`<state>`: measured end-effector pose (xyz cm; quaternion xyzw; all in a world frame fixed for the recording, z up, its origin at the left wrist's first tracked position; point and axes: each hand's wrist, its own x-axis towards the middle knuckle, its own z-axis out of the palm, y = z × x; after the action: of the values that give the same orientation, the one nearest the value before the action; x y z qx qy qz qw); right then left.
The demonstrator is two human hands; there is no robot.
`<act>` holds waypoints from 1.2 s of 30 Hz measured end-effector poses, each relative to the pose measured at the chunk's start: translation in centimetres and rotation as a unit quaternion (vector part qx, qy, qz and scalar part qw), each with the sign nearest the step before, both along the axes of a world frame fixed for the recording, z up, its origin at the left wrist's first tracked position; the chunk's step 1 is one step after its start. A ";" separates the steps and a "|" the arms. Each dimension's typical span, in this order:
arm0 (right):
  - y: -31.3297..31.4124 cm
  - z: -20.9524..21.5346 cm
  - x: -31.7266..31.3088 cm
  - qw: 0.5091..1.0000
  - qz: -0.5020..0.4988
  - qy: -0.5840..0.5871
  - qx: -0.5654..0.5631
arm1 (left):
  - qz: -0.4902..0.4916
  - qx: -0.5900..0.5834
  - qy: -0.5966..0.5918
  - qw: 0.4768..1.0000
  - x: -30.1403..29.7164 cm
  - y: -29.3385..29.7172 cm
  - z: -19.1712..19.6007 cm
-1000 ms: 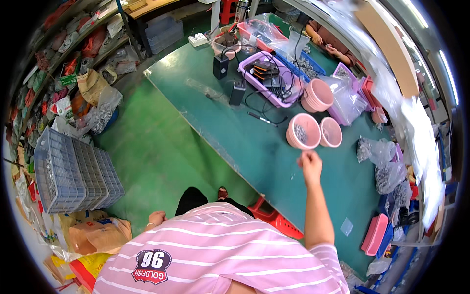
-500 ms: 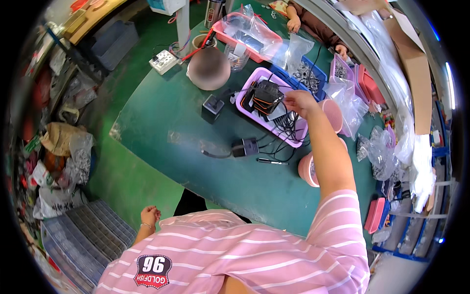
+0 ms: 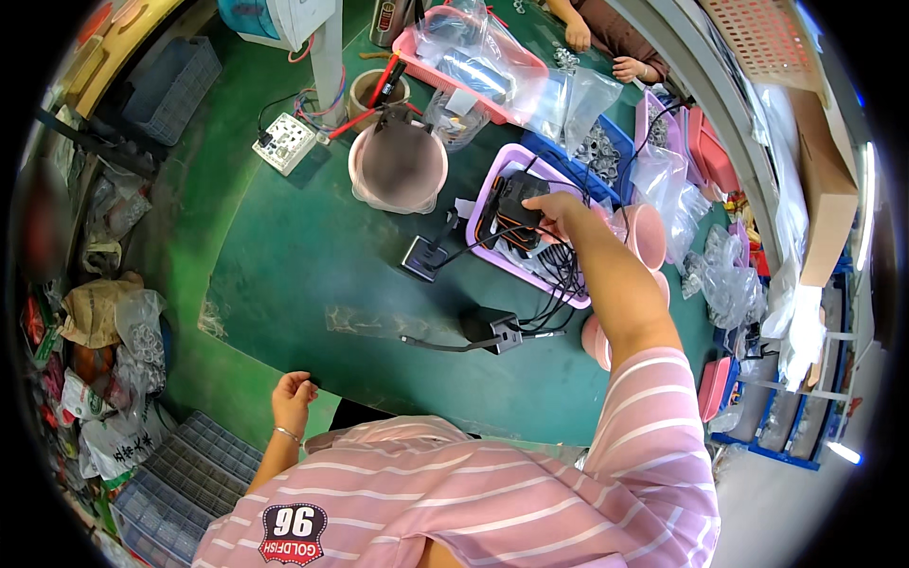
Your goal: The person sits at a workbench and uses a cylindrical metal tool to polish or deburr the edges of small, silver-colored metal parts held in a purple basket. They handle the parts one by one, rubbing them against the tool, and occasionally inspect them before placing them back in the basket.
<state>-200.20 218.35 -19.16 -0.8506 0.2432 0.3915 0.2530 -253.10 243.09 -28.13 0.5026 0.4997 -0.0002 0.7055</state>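
Observation:
My right hand point(image 3: 561, 214) reaches into a purple plastic basket point(image 3: 485, 248), its fingers closed on a black boxy device point(image 3: 517, 196) with orange edging. Under and beside that device lie similar ones, and a tangle of black cables point(image 3: 565, 275) fills the basket's near right end. Two more black boxes with cables are on the green table: one point(image 3: 423, 258) left of the basket, another point(image 3: 492, 328) nearer me. My left hand point(image 3: 293, 401) is off the table's near left edge, fingers curled together, with nothing visible in them.
A round pink tub point(image 3: 433, 194), partly blurred, stands left of the basket, near a white power strip point(image 3: 284, 144). Behind are a pink tray point(image 3: 431, 71) and a blue bin point(image 3: 620, 156) of metal parts. Pink cups point(image 3: 645, 239) stand right. Another person's hands point(image 3: 578, 36) are at the far side.
My right hand has come left over the black devices and closed on one. The left hand has risen closer to the table edge. The whole view has shifted slightly.

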 end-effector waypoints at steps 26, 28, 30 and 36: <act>-6.4 12.4 -32.5 0.863 -0.086 -0.141 0.477 | -0.321 -0.135 -0.302 0.887 17.0 -11.9 17.1; -9.0 12.9 -32.4 0.897 -0.005 -0.291 0.333 | -0.346 -0.043 -0.280 0.894 17.0 -12.8 17.7; -11.6 14.8 -31.4 0.822 0.197 -0.502 0.184 | -0.410 0.062 -0.274 0.868 17.4 -13.4 19.0; -13.3 17.5 -30.8 0.755 0.376 -0.465 0.269 | -0.499 0.165 -0.308 0.793 17.4 -17.2 21.7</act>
<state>-231.04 205.05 -1.62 -0.8474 -0.3592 0.0605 0.3862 -235.70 225.85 -6.47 0.7642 -0.0720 -0.1150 0.6306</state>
